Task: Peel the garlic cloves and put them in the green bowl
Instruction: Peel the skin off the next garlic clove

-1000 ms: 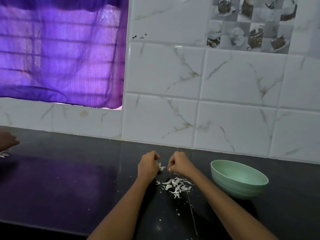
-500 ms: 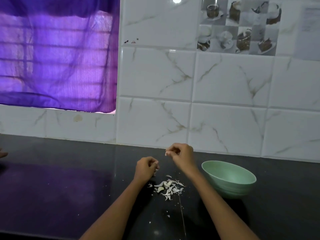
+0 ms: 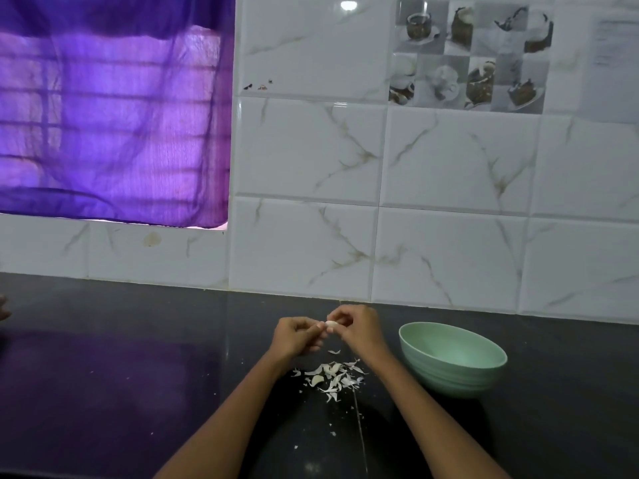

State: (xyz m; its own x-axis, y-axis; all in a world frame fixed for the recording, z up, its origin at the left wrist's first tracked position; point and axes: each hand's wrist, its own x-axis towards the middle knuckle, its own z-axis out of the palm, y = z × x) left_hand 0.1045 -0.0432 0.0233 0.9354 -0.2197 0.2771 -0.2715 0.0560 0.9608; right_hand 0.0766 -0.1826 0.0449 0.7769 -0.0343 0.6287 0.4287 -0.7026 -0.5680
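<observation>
A small pale garlic clove [image 3: 331, 325] is pinched between the fingertips of my left hand [image 3: 298, 337] and my right hand [image 3: 358, 328], a little above the black counter. Both hands have curled fingers and meet at the clove. Below them a heap of white garlic skins [image 3: 333, 376] lies on the counter, with a piece that looks like a clove at its left side. The green bowl [image 3: 453, 361] stands to the right of my right hand; what is inside it is hidden by its rim.
The black counter [image 3: 138, 375] runs left and right, backed by a white marble-patterned tile wall [image 3: 449, 254]. A purple curtain [image 3: 114, 115] hangs at upper left. Another person's fingers [image 3: 2, 307] show at the far left edge. Small skin flecks dot the counter toward me.
My hands were apart half a second ago, the right one raised. Now they have come together at the clove. The camera view has shifted slightly.
</observation>
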